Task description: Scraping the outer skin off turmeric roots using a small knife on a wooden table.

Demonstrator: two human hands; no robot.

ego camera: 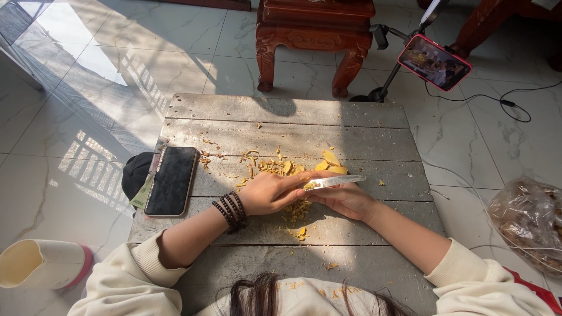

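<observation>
My left hand [270,192], with dark bead bracelets at the wrist, grips the handle end of a knife [336,181] whose shiny blade points right. My right hand [346,200] lies just under the blade, fingers curled around a small yellow piece that is mostly hidden. Both hands rest over a scatter of yellow peelings and slices [281,168] on a weathered grey wooden board table [293,123]. Two larger yellow slices [331,162] lie just beyond the blade.
A dark phone [171,180] lies on the table's left edge over a black cap [134,172]. Behind the table stand a carved red wooden stool [314,35] and a phone on a stand [434,62] with a cable. A plastic bag [527,225] is at right, a cream cup [41,264] at left.
</observation>
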